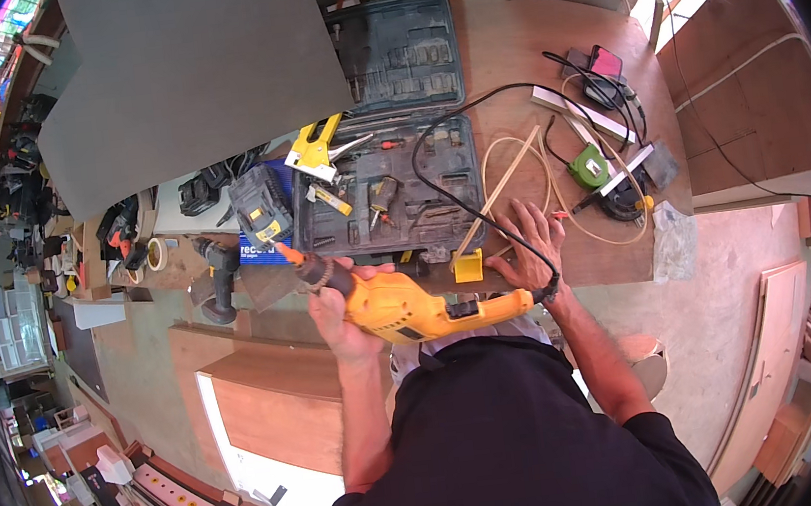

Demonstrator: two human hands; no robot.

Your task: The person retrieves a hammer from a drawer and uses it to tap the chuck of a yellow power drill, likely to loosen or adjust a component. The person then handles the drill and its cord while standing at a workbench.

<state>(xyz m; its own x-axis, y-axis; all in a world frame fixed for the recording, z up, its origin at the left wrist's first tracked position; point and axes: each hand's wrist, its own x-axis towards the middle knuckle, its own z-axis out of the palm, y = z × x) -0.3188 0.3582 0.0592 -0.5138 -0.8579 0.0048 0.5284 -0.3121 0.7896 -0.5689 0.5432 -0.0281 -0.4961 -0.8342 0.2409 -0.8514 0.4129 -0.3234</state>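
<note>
My left hand [339,324] is wrapped round the front of a yellow corded drill [406,307], just behind its dark chuck. The drill lies across in front of my chest, its orange-tipped nose [291,254] toward the left and its handle toward my right wrist. A black cord [490,209] loops from the handle over the bench. My right hand [529,250] rests on the bench edge with fingers stretched out, beside thin wooden strips [514,177] and a small yellow block-like piece [467,266]. A small red-tipped item [559,215] lies by its fingertips; whether they touch is unclear.
An open tool case [325,237] holds bits, a screwdriver-like tool and a yellow staple gun [314,151]. A large grey panel [194,73] covers the far left. A green tape measure [589,167] lies right; a cordless drill [220,277] lies left.
</note>
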